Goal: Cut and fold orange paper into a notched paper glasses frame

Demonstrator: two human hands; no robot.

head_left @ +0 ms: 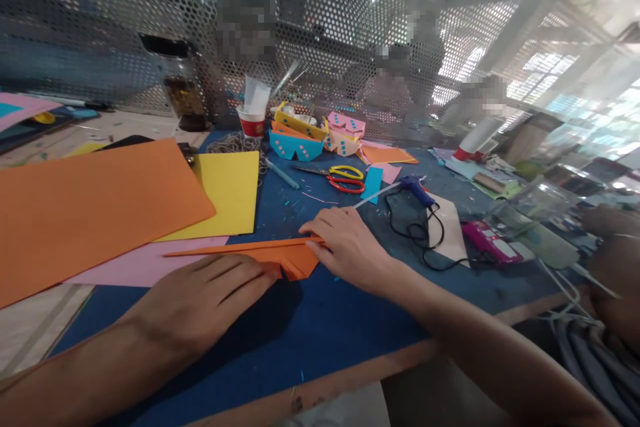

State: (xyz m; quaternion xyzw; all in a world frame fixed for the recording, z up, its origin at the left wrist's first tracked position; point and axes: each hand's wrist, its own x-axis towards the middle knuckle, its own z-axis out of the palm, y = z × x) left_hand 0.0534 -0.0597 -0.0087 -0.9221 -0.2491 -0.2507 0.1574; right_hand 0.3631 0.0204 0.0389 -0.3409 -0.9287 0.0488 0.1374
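Note:
A folded piece of orange paper [297, 259] lies low over the blue table mat, with a narrow crease strip along its far edge and a notch at its near edge. My left hand [215, 293] is closed on its left part, fingers together over the paper; the thumb is hidden. At the right end, my right hand [350, 243] pinches the paper between thumb and fingers. Just beyond the hands are yellow-handled and red-handled scissors [345, 179], a light blue pen [283, 175] and a blue paper strip [373, 185].
Large orange [100, 207] and yellow [233, 193] sheets lie left. Folded paper pieces with small coloured squares [296, 145] stand behind, near a red-and-white cup [251, 121] and a jar [184, 90]. A blue glue gun [417, 190] with black cord lies right. Another person's arm [613, 267] shows far right.

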